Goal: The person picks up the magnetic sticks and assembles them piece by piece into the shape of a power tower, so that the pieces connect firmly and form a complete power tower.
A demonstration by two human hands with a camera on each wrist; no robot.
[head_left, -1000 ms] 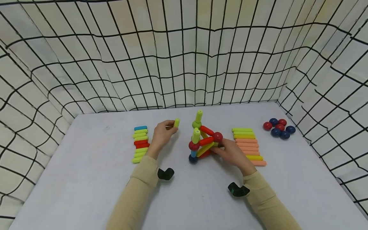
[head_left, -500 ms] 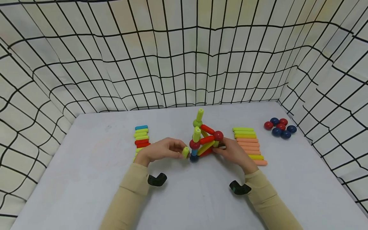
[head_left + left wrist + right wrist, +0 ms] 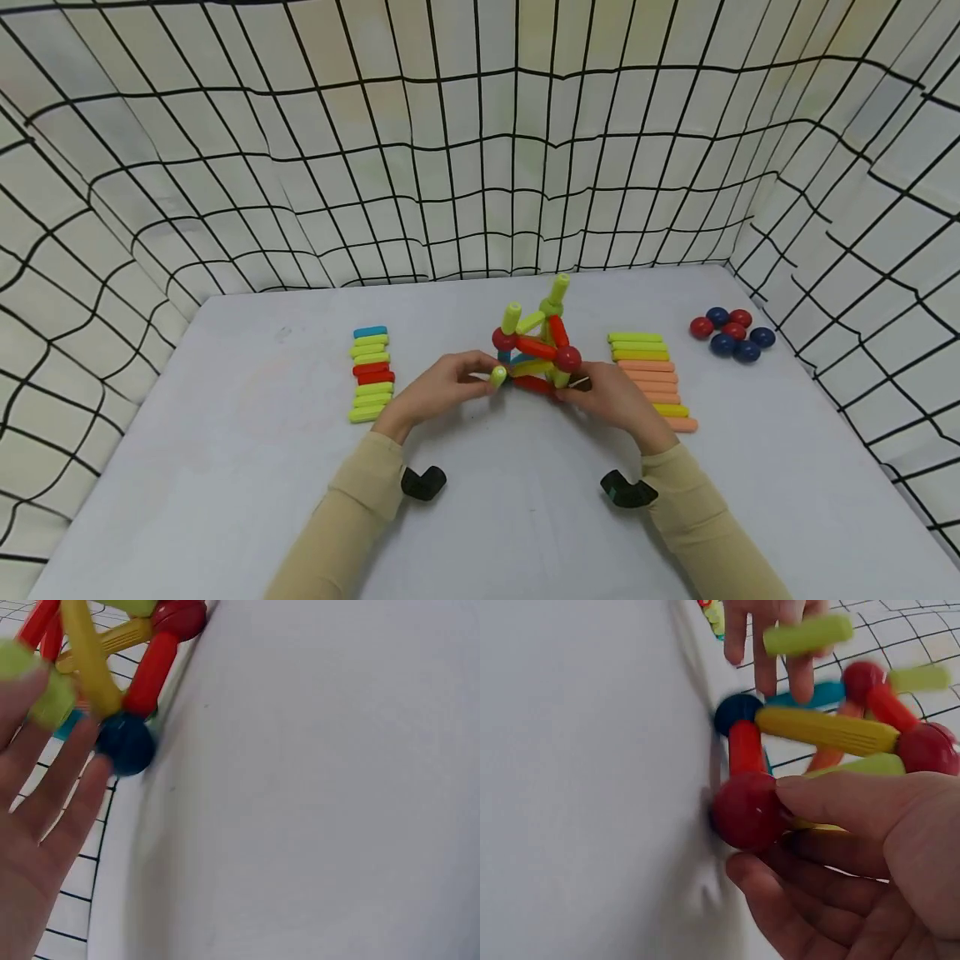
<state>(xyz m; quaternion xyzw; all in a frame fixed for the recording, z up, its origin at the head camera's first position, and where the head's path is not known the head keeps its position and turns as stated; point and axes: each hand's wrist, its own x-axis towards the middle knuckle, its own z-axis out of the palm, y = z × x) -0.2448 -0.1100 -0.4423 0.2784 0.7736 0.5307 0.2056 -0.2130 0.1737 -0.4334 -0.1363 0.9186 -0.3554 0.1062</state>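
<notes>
Between the hands stands a structure of coloured rods and balls, with lime rods sticking up from its top. My left hand pinches a loose lime-green rod between thumb and fingers, at the structure's left side. In the left wrist view its other fingers extend close by a dark blue ball at the bottom corner. My right hand grips the structure's lower right corner. The right wrist view shows its thumb and fingers around a red ball, from which a short red rod leads to the blue ball.
Left of the structure lies a column of short lime, red and blue rods. A column of longer orange, yellow and lime rods lies on the right. Several red and blue balls sit farther right. Black-lined netting encloses the white table.
My left hand has brought the lime rod down and right to the structure. The structure has turned, its green-ball corner swinging right and its left red-ball corner moving back. My right hand keeps its grip.
</notes>
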